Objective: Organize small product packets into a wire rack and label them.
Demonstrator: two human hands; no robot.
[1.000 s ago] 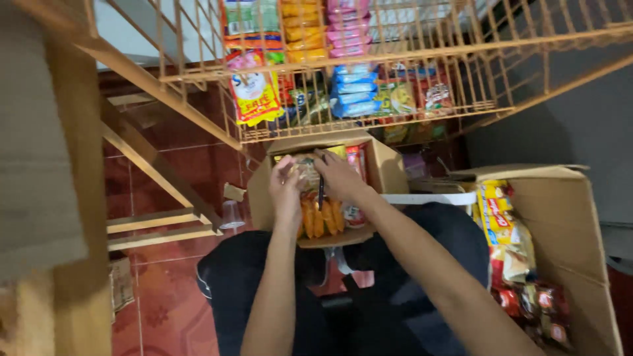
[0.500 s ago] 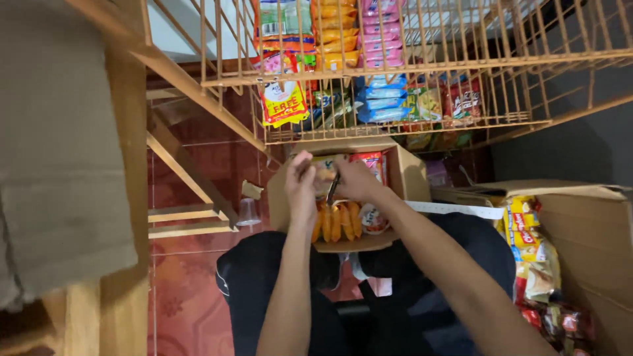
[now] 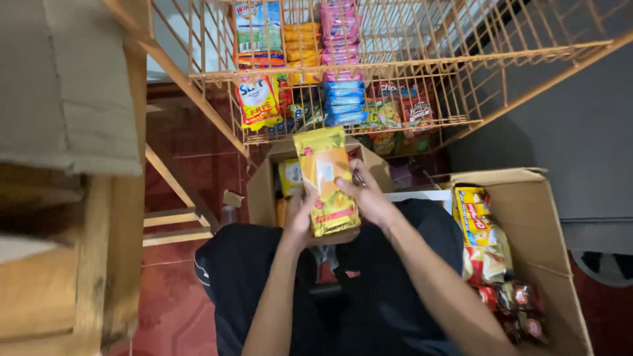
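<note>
We count two hands (image 3: 300, 212) (image 3: 369, 198), one yellow packet (image 3: 326, 181), two cardboard boxes (image 3: 260, 191) (image 3: 554, 264), one wire rack (image 3: 422, 62).

small box (image 3: 270, 191) contents hidden, large carton (image 3: 560, 264) cropped

A small shop: wire rack (image 3: 422, 72) stocked with snack packets (image 3: 343, 102).
</note>
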